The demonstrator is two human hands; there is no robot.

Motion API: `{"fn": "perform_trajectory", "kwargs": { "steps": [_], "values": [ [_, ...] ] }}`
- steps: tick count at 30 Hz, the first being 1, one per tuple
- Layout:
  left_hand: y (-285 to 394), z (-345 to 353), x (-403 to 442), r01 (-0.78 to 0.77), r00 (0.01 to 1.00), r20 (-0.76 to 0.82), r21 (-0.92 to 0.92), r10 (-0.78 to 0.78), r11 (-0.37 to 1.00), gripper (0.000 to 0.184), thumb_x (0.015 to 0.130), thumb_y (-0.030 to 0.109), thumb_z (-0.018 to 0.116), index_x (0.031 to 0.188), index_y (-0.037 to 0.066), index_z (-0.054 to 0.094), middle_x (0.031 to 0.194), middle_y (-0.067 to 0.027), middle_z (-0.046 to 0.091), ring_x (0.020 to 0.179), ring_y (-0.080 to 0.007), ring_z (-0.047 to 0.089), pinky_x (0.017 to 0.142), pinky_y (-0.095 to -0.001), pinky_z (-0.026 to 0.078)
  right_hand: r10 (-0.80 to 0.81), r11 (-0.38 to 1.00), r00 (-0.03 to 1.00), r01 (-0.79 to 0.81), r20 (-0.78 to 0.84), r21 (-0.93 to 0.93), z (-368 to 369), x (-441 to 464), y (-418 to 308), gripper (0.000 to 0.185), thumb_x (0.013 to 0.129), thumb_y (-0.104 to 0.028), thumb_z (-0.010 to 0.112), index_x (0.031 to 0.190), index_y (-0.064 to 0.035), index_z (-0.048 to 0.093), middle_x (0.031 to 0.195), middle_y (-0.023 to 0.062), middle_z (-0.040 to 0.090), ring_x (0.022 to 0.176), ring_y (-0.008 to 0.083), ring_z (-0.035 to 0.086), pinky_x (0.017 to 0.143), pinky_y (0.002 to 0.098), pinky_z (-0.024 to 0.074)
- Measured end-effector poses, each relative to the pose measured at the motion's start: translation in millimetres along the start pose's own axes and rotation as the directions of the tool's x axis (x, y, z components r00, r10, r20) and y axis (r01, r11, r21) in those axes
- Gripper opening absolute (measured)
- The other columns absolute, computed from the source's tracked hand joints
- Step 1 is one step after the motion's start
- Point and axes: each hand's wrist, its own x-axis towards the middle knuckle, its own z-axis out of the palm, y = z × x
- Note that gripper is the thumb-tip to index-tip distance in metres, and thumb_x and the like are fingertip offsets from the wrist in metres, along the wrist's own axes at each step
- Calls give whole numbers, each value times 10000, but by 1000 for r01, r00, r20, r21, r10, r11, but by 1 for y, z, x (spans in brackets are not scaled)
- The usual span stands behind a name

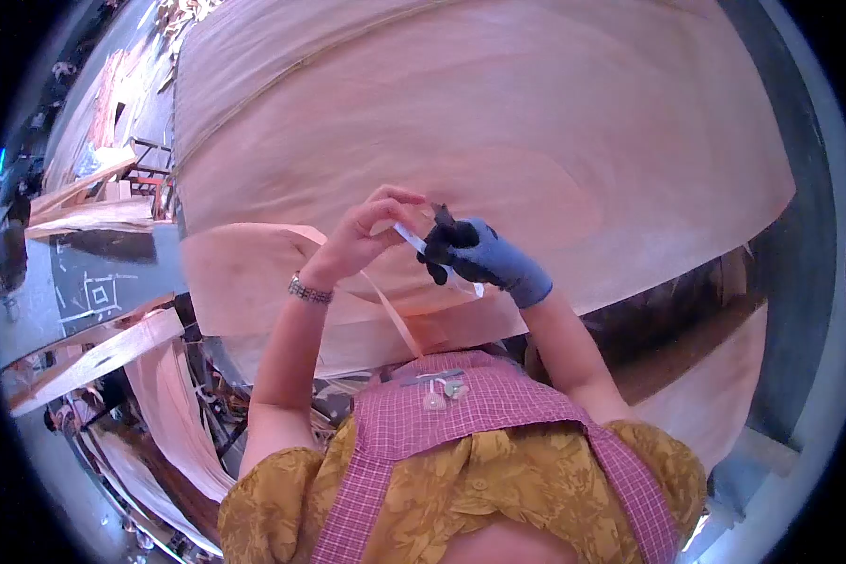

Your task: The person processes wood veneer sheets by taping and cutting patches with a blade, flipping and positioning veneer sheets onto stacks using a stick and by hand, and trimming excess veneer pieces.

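Above a large pale wood veneer sheet (479,122), my two hands are close together. My bare left hand (362,237), with a metal watch band at the wrist, is closed with bent fingers on one end of a narrow whitish strip (410,237). My right hand (465,252) wears a blue glove with black fingertips and palm. Its fingers are wrapped round a small dark object (442,216) that I cannot make out, and the strip runs toward them. A whitish piece (477,289) shows below the glove.
A thin veneer ribbon (390,315) hangs between my left hand and the checked apron (470,404). More veneer sheets (174,404) and strips lie at the left, beside a grey surface with chalk-like marks (103,293). A dark gap (672,324) runs below the sheet's right edge.
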Motion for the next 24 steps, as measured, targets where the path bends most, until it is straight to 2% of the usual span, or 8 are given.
{"fn": "perform_trajectory", "kwargs": {
  "steps": [3,5,11,14,17,20,23,24],
  "values": [
    [-13,3,-8,292,909,-167,-395,-381,871,88,935,72,597,970,34,669,1105,-76,637,1062,-175,602,911,-318,480,85,995,989,-78,-125,64,11,-3,11,210,932,-158,627,1063,3,657,823,60,663,659,100,595,608,261,496],
    [-33,-7,-10,482,762,-120,-551,-636,681,136,953,139,606,999,33,677,1039,-50,664,952,-137,628,813,-270,507,95,995,970,-100,-222,-8,18,0,15,234,953,-205,614,1035,8,665,814,71,662,641,104,592,570,261,486],
    [-98,-12,10,466,811,-436,81,-390,881,220,873,256,693,927,43,688,892,-50,671,802,-115,612,690,-280,484,107,992,918,-126,-383,-25,5,19,72,220,938,-205,639,1005,4,652,783,56,655,623,105,595,541,254,493],
    [-118,-23,41,498,788,-532,254,-311,829,251,823,265,720,871,24,669,836,-75,648,775,-180,619,685,-330,482,181,983,837,-145,-516,110,-5,34,87,195,932,-196,640,966,-4,650,753,55,646,597,114,588,514,259,474],
    [-140,-30,59,460,819,-562,525,-114,716,256,786,252,736,842,16,653,846,-120,625,800,-256,617,696,-378,488,245,958,824,-124,-510,259,-6,42,88,170,925,-184,639,938,-14,645,733,51,636,583,125,580,488,270,451],
    [-143,-27,61,519,821,-558,637,-124,571,211,794,211,708,881,29,646,927,-157,616,864,-310,610,730,-410,490,254,964,807,-170,-534,203,-7,51,102,150,918,-174,640,918,-25,645,715,45,626,571,127,568,477,281,440],
    [-179,-30,47,409,709,-704,452,35,793,231,819,179,678,1007,49,649,1009,-155,622,934,-311,605,808,-413,490,271,961,779,-186,-566,204,-9,55,104,162,916,-188,643,894,-28,652,699,50,628,549,129,568,479,280,445],
    [-176,-23,39,324,792,-586,638,169,698,272,832,181,665,1072,57,636,1067,-147,619,992,-309,593,855,-421,475,276,961,777,-201,-566,192,-11,55,107,170,914,-196,650,913,-26,652,706,47,630,549,130,573,477,282,449]
  ]
}}
